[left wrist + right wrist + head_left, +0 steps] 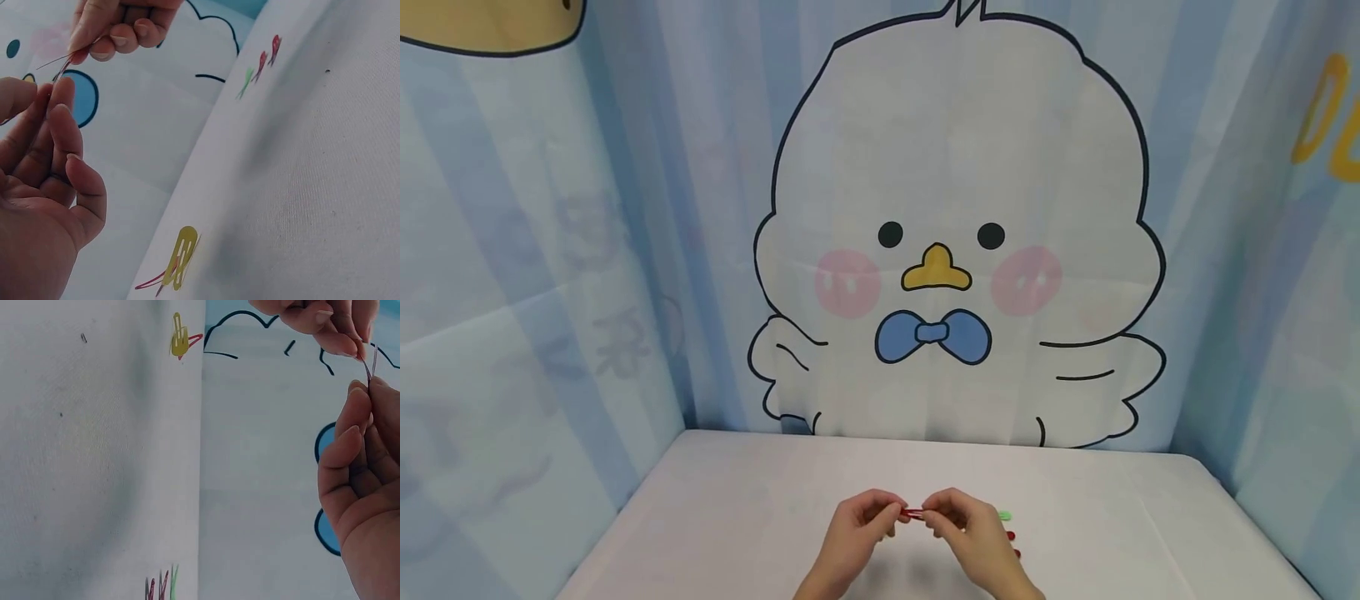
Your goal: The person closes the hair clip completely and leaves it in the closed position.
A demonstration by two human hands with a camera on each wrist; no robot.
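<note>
Between both hands, above the white table, is a thin red snap hair clip [913,514]. My left hand [857,533] pinches one end of it with thumb and fingers. The other end is pinched by my right hand [973,542]. Seen edge-on in the right wrist view, the clip [367,367] has its two thin parts spread apart. Fingertips cover both of its ends.
Beyond the right hand lie a green clip [1004,516] and two red clips [275,49] in a row. A yellow clip [181,253] overlaps a red one [149,283] elsewhere on the table [760,508]. A printed curtain [955,150] hangs behind.
</note>
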